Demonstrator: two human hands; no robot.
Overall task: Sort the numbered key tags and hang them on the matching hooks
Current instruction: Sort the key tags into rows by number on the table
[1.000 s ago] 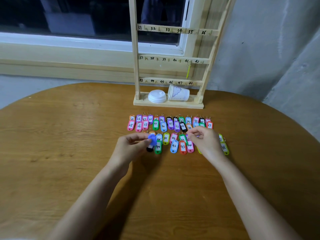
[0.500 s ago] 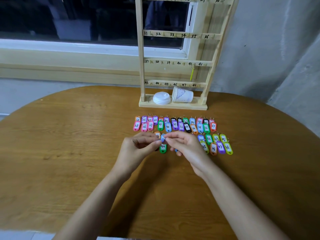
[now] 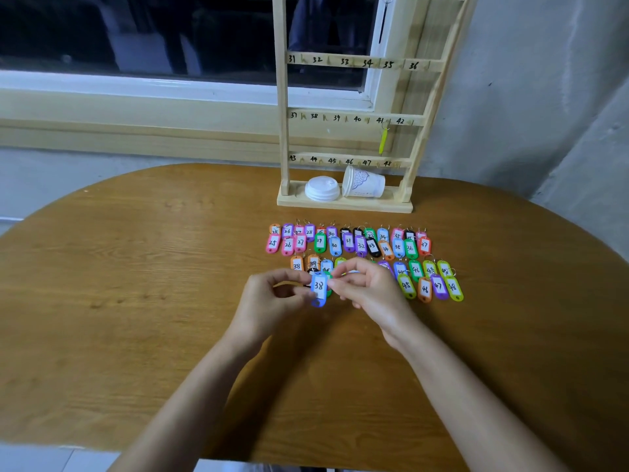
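Blue tag 38 pinched by left hand and right hand alike, key tags in rows behind

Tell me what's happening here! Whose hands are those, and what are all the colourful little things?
A person wears a camera on their head, so this one picture looks down at their own two hands. The left hand and right hand together pinch a blue tag marked 38. On the round wooden table lie rows of colourful numbered tags. Behind stands a wooden rack with numbered hooks; one yellow tag already hangs near hook 41. A paper cup on its side and a white lid sit on the rack's base.
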